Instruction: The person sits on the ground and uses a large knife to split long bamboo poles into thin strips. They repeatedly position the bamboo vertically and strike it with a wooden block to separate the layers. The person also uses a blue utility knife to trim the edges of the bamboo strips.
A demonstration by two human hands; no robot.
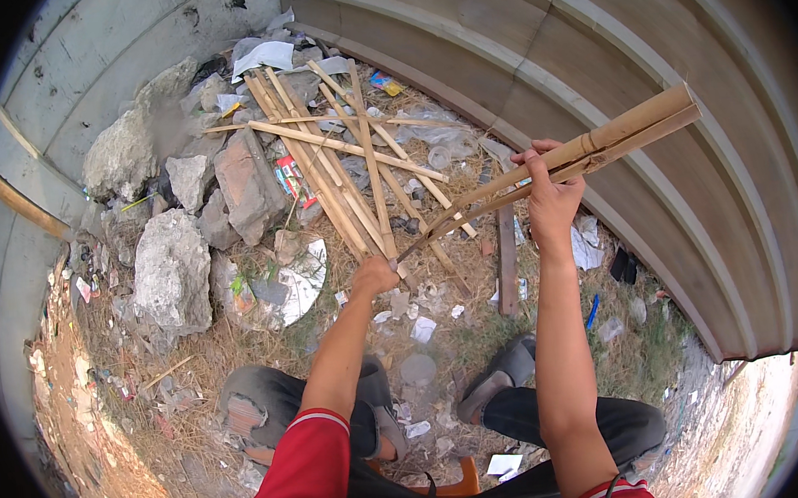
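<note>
Head: right hand [552, 190] around bamboo [633, 128]

Bamboo [631, 128] – tan; sleeve [305, 468] – red, white-striped.

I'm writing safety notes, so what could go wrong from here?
The bare right hand grips the split bamboo pole along its crack, so the halves could pinch skin or leave splinters. The left hand, bare too, is near the pole's lower end and might be cut if it slips. The crossed bamboo strips ahead might shift if stepped on.
</note>
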